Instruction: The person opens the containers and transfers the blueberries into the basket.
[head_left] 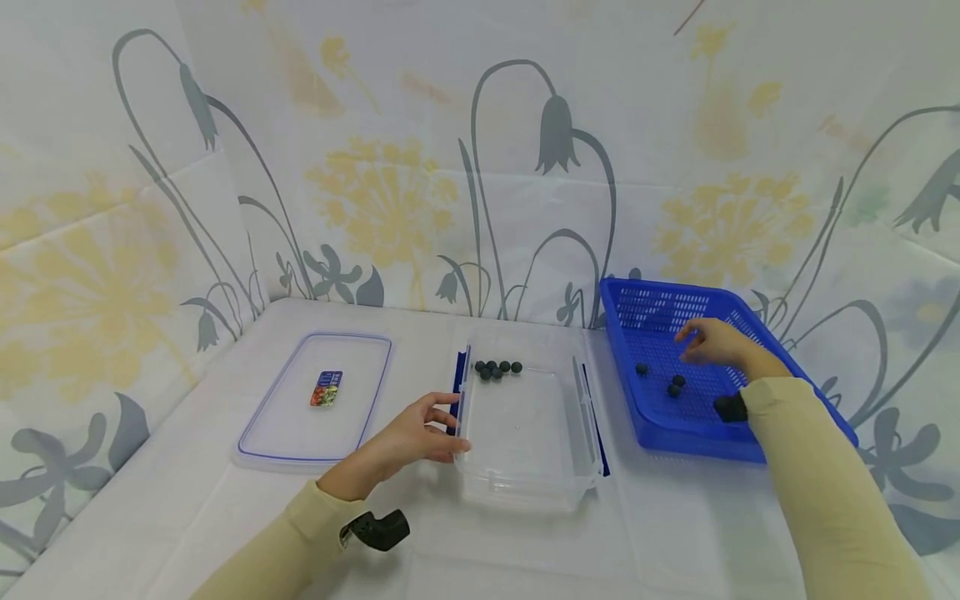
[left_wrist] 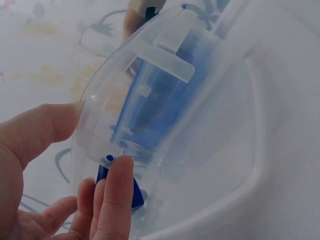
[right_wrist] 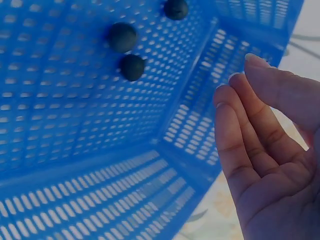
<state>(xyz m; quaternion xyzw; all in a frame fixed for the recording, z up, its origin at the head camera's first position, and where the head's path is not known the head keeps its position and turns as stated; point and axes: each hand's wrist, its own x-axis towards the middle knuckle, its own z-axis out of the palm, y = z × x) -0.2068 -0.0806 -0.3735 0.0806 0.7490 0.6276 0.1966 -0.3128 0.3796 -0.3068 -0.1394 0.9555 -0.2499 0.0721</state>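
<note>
Clear box (head_left: 517, 454) | long axis front-to-back | left fingers (left_wrist: 117, 197) grasping it | right fingers (right_wrist: 231, 132) released

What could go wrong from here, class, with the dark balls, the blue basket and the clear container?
The dark balls in the blue basket are small and round, so one might slip from the right hand if picked up.
The left hand touches the side of the clear container; a bump could send the loose balls inside rolling.
The lid lies apart, so a dropped ball might bounce out.
</note>
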